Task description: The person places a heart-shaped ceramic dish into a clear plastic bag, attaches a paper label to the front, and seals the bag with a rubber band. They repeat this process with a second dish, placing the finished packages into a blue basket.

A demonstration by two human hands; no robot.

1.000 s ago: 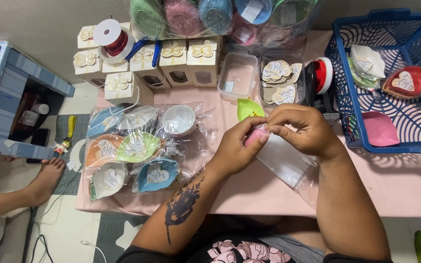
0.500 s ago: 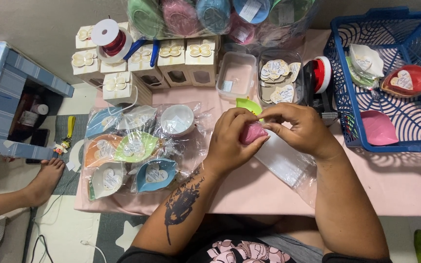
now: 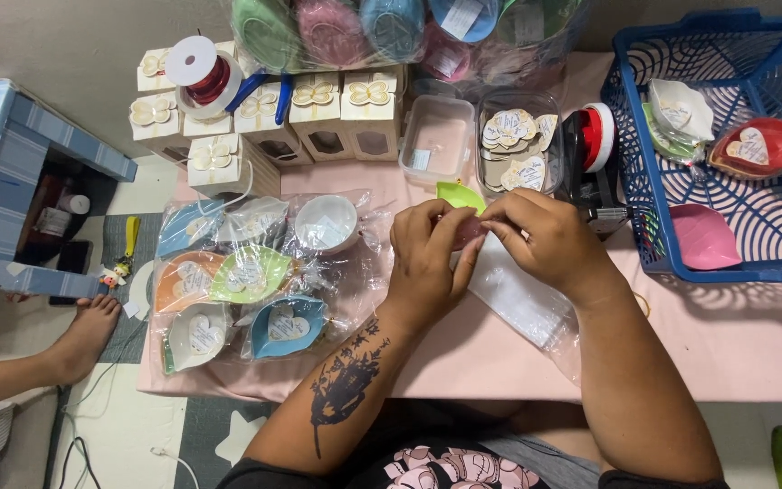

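Note:
My left hand [image 3: 427,258] and my right hand [image 3: 549,243] meet over the middle of the pink table [image 3: 753,349]. Together they pinch a small pink leaf-shaped dish [image 3: 470,232] that is mostly hidden by my fingers. A clear plastic bag [image 3: 522,303] lies flat under my right hand. A green leaf-shaped dish [image 3: 460,194] sits on the table just beyond my fingers. Several bagged leaf dishes [image 3: 246,276] in blue, orange, green and white lie to the left of my left forearm.
A blue plastic basket [image 3: 649,240] at the right holds a red, a white and a pink dish. A tape dispenser [image 3: 590,149], clear boxes [image 3: 436,145] with heart tags, small white gift boxes [image 3: 319,113] and a ribbon spool [image 3: 196,68] stand behind. Another person's foot [image 3: 83,335] rests on the floor at left.
My hands have stayed together on the pink dish, with the fingers shifting slightly around it. Nothing else on the table has moved.

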